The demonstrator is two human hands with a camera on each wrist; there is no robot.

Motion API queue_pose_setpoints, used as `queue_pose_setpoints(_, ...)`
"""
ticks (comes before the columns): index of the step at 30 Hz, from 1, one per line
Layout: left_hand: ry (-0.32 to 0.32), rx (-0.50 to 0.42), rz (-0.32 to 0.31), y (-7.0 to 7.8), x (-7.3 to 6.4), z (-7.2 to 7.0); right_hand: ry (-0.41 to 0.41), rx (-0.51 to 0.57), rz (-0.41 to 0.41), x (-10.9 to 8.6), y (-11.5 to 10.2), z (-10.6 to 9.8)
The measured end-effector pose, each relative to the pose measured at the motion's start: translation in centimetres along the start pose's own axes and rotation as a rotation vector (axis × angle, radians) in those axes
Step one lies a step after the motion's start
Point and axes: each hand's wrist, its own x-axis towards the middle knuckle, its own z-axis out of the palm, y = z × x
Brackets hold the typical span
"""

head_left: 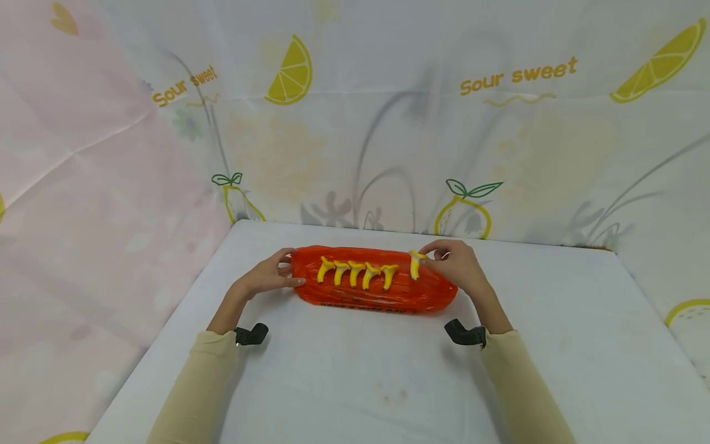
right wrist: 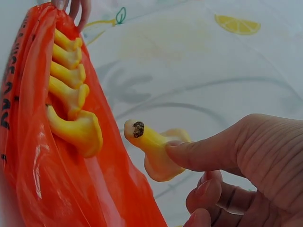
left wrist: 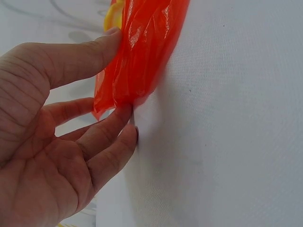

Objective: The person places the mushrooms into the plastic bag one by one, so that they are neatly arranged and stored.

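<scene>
A red plastic bag (head_left: 344,297) lies lengthwise across the white table. On top of it several yellow trumpet-shaped mushrooms (head_left: 355,273) sit side by side in a row, stems pointing towards me. My left hand (head_left: 271,271) holds the bag's left end, thumb on the near side and fingers at the edge, as the left wrist view shows. Above the bag's right part, my right hand (head_left: 456,264) pinches one more yellow mushroom (right wrist: 158,153) between thumb and fingers. Its dark-tipped stem end faces the right wrist camera, and it is apart from the row.
The white table (head_left: 344,382) reaches to a printed cloth (head_left: 377,123) with lemons and lettering, hung behind it. A pink cloth (head_left: 83,216) hangs on the left. Dark wrist mounts (head_left: 466,334) sit at both wrists. Dark lettering runs along the bag's near side.
</scene>
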Motion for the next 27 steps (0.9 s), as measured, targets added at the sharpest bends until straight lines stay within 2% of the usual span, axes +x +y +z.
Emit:
queue_pose_setpoints(6,-0.001,0.006,0.000,0.0,-0.1,0.0,-0.014,-0.012,0.000,0.2,-0.5,1.1)
queue_pose_setpoints(17,-0.002,0.006,-0.008,0.1,0.0,-0.1,-0.013,-0.123,-0.012,0.5,0.2,3.4)
queue_pose_setpoints(27,-0.001,-0.002,-0.014,0.2,-0.2,0.0,0.009,-0.219,0.048,0.5,-0.1,4.5)
